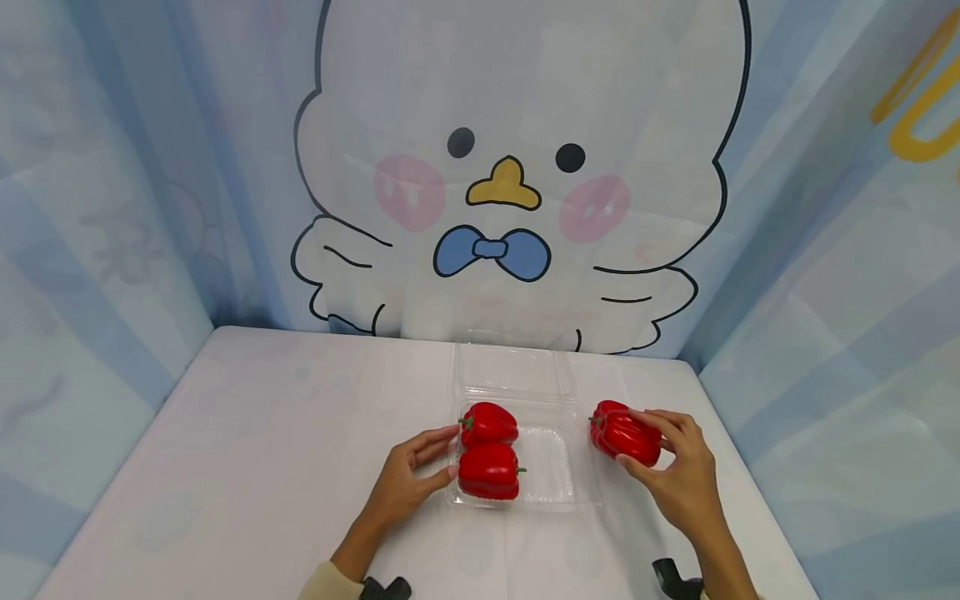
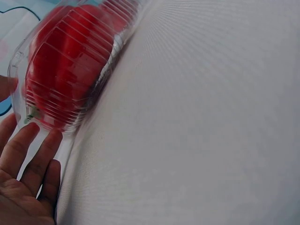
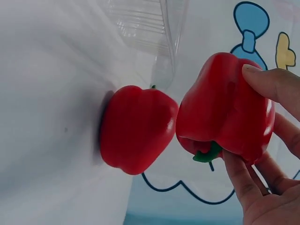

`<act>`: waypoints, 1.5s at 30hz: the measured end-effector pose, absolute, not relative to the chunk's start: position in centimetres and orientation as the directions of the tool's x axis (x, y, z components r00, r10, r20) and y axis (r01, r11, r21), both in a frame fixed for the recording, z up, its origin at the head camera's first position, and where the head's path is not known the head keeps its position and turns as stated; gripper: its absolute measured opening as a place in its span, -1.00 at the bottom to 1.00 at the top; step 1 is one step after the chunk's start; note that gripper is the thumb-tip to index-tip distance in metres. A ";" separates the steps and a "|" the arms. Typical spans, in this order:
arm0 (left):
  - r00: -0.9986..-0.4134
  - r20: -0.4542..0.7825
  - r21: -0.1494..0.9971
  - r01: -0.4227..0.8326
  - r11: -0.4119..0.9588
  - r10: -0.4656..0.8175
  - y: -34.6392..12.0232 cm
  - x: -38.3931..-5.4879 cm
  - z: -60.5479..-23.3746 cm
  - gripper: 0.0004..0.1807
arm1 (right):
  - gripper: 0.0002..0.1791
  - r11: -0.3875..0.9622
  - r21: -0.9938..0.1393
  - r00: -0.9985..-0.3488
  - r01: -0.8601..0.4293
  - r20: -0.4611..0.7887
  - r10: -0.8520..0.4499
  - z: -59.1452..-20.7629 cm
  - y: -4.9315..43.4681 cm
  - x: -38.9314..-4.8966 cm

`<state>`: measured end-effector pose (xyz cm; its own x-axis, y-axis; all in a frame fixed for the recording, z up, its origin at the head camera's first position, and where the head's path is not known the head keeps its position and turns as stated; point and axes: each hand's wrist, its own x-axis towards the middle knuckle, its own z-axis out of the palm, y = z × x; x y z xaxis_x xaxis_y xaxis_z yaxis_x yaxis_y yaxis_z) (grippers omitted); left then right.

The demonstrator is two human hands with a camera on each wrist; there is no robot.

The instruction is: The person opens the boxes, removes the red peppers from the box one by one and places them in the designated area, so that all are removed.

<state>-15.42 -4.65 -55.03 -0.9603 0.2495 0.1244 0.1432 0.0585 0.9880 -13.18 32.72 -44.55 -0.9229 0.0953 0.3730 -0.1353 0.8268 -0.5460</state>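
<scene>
A clear plastic clamshell box (image 1: 551, 475) lies with its lid folded back on the table. In its left half sit two red bell peppers, a rear one (image 1: 487, 423) and a front one (image 1: 489, 472). My left hand (image 1: 408, 475) touches the box's left edge, fingers extended and thumb apart; the left wrist view shows the fingertips (image 2: 54, 136) at the ribbed wall. To the right of the box, my right hand (image 1: 678, 467) grips another red bell pepper (image 3: 225, 105) between thumb and fingers, above the table. Close by, a further red bell pepper (image 3: 136, 129) rests on the tabletop.
The white table (image 1: 262, 467) reaches back to a curtain (image 1: 517, 308) printed with a cartoon bird. More blue and white cloth (image 1: 847, 467) hangs along both sides. Dark wrist mounts (image 1: 386, 588) show at the bottom.
</scene>
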 end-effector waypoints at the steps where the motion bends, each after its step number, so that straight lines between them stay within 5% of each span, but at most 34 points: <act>1: -0.960 0.125 0.988 0.144 0.060 0.249 -4.6 -15.4 -55.0 -0.37 | -0.21 0.830 -0.542 -0.923 -0.130 0.371 0.098 -44.6 32.8 -13.1; 45: -0.963 0.126 0.990 0.139 0.039 0.236 -4.5 -15.4 -55.2 -0.38 | -0.20 0.808 -0.587 -0.971 0.049 0.161 0.175 -48.9 34.9 -11.2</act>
<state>-15.39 -4.46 -55.25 -0.9634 0.2365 0.1263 0.1392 0.0386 0.9895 -11.20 34.88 -48.86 -0.9714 0.1750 0.1605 0.0485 0.8080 -0.5871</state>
